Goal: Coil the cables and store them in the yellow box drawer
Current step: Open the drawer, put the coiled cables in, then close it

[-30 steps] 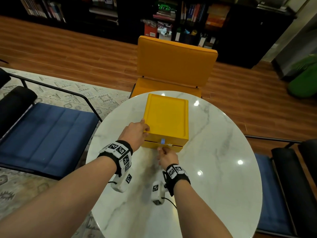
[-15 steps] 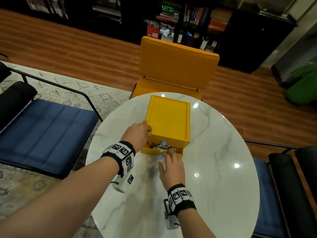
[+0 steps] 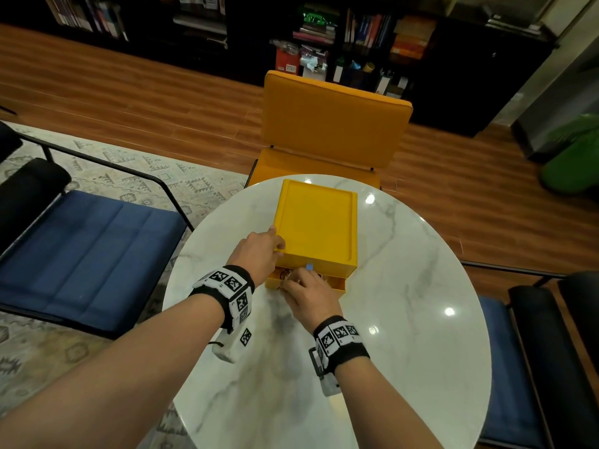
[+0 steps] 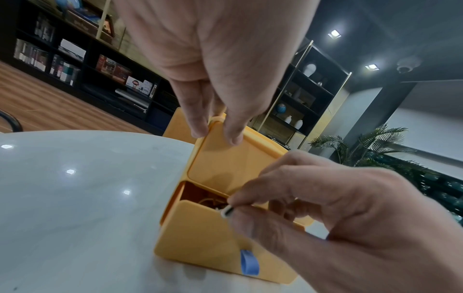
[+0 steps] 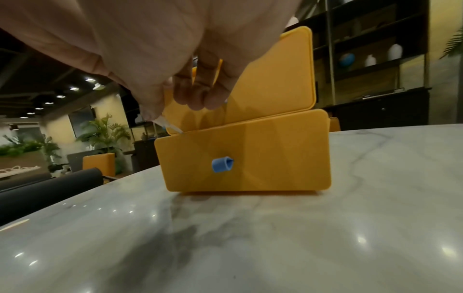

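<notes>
The yellow box (image 3: 316, 228) stands on the round marble table (image 3: 405, 319). Its drawer (image 4: 200, 237), with a blue knob (image 5: 221, 164), is pulled out a little towards me. A coiled cable (image 4: 210, 202) lies inside the drawer, mostly hidden. My left hand (image 3: 275, 243) grips the box's near left corner, thumb on the lid and fingers down the side (image 4: 200, 126). My right hand (image 3: 291, 281) reaches over the drawer front and pinches a white cable plug (image 4: 226, 212) just above the opening. In the right wrist view the white cable end (image 5: 168, 124) pokes out below my right hand's curled fingers (image 5: 200, 99).
A yellow chair (image 3: 334, 124) stands behind the table. Blue cushioned chairs sit at the left (image 3: 81, 254) and right (image 3: 505, 367). Bookshelves (image 3: 324, 27) line the back wall, and a patterned rug (image 3: 129, 176) covers the floor at the left.
The drawer slid out from nearly closed. My right hand left the knob, drew back flat on the table, then came forward over the drawer and took hold of the plug. My left hand stayed on the box.
</notes>
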A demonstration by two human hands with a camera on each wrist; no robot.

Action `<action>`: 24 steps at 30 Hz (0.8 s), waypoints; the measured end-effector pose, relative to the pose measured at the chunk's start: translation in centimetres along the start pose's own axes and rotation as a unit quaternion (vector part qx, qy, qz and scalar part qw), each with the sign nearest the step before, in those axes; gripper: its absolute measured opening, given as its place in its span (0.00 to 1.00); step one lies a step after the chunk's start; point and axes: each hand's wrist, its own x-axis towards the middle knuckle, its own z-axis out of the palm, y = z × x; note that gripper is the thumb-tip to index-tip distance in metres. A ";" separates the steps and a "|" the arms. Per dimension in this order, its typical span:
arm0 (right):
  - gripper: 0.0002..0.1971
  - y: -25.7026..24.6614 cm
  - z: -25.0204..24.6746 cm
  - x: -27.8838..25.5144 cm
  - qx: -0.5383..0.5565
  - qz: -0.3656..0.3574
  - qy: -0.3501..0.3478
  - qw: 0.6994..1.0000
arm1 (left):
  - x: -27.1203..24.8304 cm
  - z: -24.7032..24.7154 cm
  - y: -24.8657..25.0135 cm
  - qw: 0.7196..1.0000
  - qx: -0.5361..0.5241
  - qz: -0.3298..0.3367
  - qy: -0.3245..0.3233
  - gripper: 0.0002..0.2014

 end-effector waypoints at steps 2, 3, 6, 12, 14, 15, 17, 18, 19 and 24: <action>0.04 0.2 0.1 0.4 0.008 0.023 0.002 1.000 | -0.1 0.0 0.0 1.000 -0.001 0.001 0.001 0.10; 0.05 0.4 0.1 0.5 0.007 0.033 -0.001 0.999 | -0.1 -0.1 0.0 1.000 -0.002 0.001 0.002 0.10; 0.07 0.0 -0.1 0.7 -0.024 0.029 -0.040 0.999 | -0.2 -0.2 0.2 1.000 -0.002 -0.001 0.005 0.09; 0.17 -1.0 0.4 1.2 -0.053 0.034 -0.122 0.991 | -0.3 -0.2 0.4 1.000 -0.001 -0.001 0.007 0.10; 0.23 -1.4 0.6 1.3 -0.058 0.034 -0.124 0.990 | -0.2 -0.2 0.3 1.000 0.001 -0.002 0.004 0.10; 0.26 -1.7 0.7 1.3 -0.059 0.024 -0.126 0.990 | -0.1 -0.2 0.3 1.000 0.000 -0.004 0.002 0.10; 0.30 -2.1 0.9 1.6 -0.059 -0.001 -0.142 0.988 | 0.0 -0.1 0.1 1.000 -0.003 -0.010 -0.002 0.10; 0.32 -2.3 1.0 1.7 -0.057 -0.006 -0.157 0.986 | 0.1 -0.1 0.1 1.000 -0.002 -0.010 -0.002 0.10; 0.33 -2.3 1.0 1.8 -0.056 0.000 -0.173 0.983 | 0.1 -0.1 0.1 1.000 -0.001 -0.008 -0.002 0.10; 0.22 -1.2 1.2 0.8 -0.051 0.124 -0.196 0.972 | -0.1 0.1 -0.1 1.000 -0.002 -0.001 0.001 0.09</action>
